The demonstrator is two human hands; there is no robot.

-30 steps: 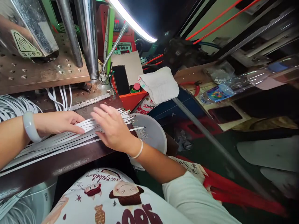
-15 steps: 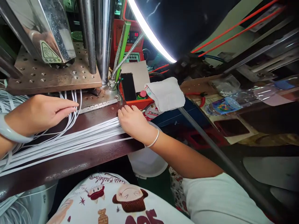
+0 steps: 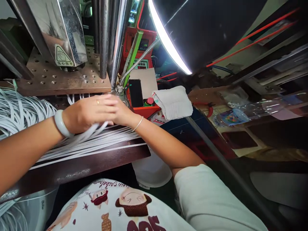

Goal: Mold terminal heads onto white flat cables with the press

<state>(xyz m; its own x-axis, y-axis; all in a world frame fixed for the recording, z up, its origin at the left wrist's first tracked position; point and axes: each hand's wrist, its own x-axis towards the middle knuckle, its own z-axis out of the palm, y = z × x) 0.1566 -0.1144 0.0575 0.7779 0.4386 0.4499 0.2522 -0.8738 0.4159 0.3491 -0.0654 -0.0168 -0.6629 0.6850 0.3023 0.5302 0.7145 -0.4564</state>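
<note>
My left hand is closed around several thin white cables, whose blurred loops come out below its palm. It lies across the front of my right hand, just before the press plate. Most of the right hand's fingers are hidden behind the left, so what they hold does not show. Under both hands a bundle of straight white cables runs along the dark brown bench edge. A few white strands show beneath the drilled metal press plate.
A large heap of white cables lies at the left. Beyond my right hand are a black phone, a red push button and a folded white cloth. A ring lamp hangs above. Steel columns flank the press.
My left hand has moved right from the press front with cables, to overlap my right hand. The right hand has shifted up and left, off the bundle's end. The display went from red to green digits.
</note>
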